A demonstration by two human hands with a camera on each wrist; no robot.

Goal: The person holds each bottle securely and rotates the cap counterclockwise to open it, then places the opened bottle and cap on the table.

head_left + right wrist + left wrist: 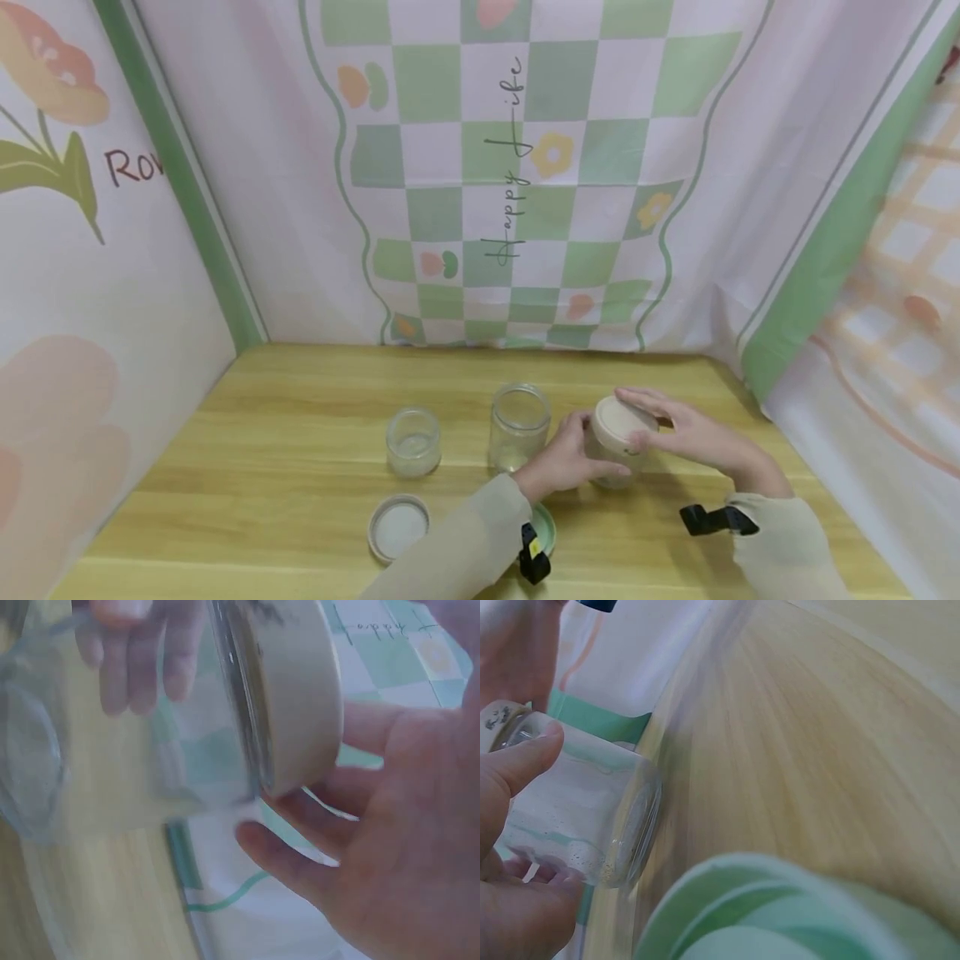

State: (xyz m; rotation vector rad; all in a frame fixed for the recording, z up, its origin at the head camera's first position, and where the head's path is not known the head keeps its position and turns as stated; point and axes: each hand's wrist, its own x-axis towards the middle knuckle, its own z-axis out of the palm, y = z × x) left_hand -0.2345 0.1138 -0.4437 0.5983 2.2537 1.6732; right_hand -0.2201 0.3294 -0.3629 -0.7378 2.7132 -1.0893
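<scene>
A clear glass jar [609, 477] stands at the right of the group, capped by a cream lid [621, 419]. My left hand [562, 461] grips the jar's body, thumb on one side and fingers on the other, as the left wrist view shows with the jar [577, 802]. My right hand [693, 429] holds the lid's edge between thumb and fingers. In the right wrist view the lid [300, 690] sits over the jar's mouth, with fingers curled behind it; whether it is fully seated I cannot tell.
A taller lidless glass jar [519, 417] stands just left of my left hand, and a shorter lidless one [413, 446] farther left. A pale lid [400, 529] lies nearer on the wooden table [262, 442]. A green lid [546, 532] is partly hidden by my left sleeve.
</scene>
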